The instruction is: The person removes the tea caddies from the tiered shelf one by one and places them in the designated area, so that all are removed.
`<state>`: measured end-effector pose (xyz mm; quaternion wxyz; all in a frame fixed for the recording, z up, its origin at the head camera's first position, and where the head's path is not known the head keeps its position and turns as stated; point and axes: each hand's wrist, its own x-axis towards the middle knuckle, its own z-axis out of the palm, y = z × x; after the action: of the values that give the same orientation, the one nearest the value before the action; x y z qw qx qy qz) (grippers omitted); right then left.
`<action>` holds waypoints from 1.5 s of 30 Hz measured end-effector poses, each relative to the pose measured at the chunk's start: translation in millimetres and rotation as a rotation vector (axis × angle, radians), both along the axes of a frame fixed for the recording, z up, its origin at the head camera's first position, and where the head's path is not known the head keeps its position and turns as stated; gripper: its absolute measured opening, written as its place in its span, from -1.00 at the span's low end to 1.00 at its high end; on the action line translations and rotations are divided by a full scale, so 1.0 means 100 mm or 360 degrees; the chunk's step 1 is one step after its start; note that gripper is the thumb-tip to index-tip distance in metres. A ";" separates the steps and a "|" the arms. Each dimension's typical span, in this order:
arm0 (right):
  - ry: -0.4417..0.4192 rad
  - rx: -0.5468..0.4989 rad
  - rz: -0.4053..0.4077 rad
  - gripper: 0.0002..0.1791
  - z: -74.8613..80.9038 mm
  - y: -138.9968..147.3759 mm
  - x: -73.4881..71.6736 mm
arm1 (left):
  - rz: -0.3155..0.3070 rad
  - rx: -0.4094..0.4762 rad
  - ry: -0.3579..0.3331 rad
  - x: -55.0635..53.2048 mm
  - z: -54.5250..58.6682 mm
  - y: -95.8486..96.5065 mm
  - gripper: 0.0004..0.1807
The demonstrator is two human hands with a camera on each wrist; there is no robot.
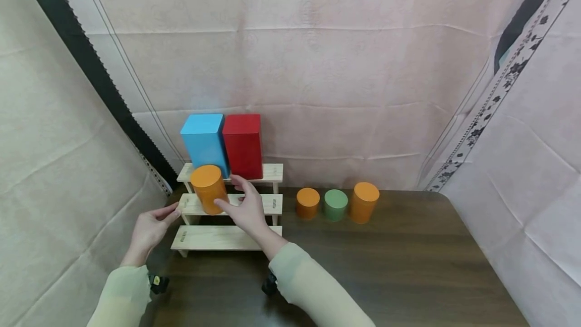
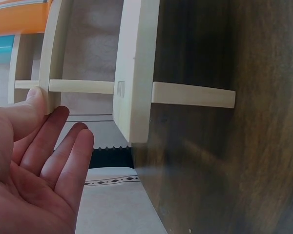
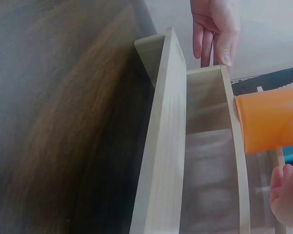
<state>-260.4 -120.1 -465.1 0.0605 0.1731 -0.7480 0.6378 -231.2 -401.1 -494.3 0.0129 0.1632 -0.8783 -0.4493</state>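
Observation:
An orange cylinder [image 1: 208, 191] stands upright on the middle step of a three-step wooden rack [image 1: 222, 237], near its left end. My left hand [image 1: 149, 231] pinches the left end of that middle step between thumb and forefinger, its other fingers loosely extended in the left wrist view. Spread at the cylinder's right side is my right hand [image 1: 248, 210], thumb in front of its lower part and fingers farther back; whether the thumb touches it I cannot tell. On the top step a blue block [image 1: 205, 138] and a red block [image 1: 243, 148] stand side by side.
Right of the rack, on the dark wooden table [image 1: 363, 266], stand a short orange cylinder [image 1: 307, 203], a green cylinder [image 1: 336, 205] and a taller orange cylinder [image 1: 363, 203]. Pale cloth [image 1: 340, 90] hangs behind and on both sides.

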 end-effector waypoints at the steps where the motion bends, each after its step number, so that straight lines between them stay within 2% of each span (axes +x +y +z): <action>1: -0.0010 0.0012 0.0000 -0.21 0.00 -0.01 0.00 | 0.0000 0.0003 -0.0004 0.00 -0.01 0.00 -0.35; 16: 0.0001 0.0030 0.0021 -0.17 0.04 -0.19 -0.03 | 0.0007 0.0020 0.0006 0.01 0.00 -0.02 -0.36; 25: -0.0044 0.0109 -0.0056 -0.13 0.08 -0.24 -0.02 | -0.0006 0.0029 0.0035 0.01 -0.01 0.00 -0.36; 39: -0.0106 0.0194 -0.0059 -0.04 0.10 -0.34 0.00 | -0.0011 0.0027 0.0047 0.03 -0.04 0.00 -0.36; 45: -0.0091 0.0190 -0.0107 -0.08 0.12 -0.35 0.00 | -0.0022 0.0013 0.0061 0.03 -0.04 0.00 -0.36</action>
<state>-260.8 -155.4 -453.5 0.0499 0.1329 -0.7915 0.5944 -228.6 -401.5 -498.1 0.0259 0.1486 -0.8771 -0.4561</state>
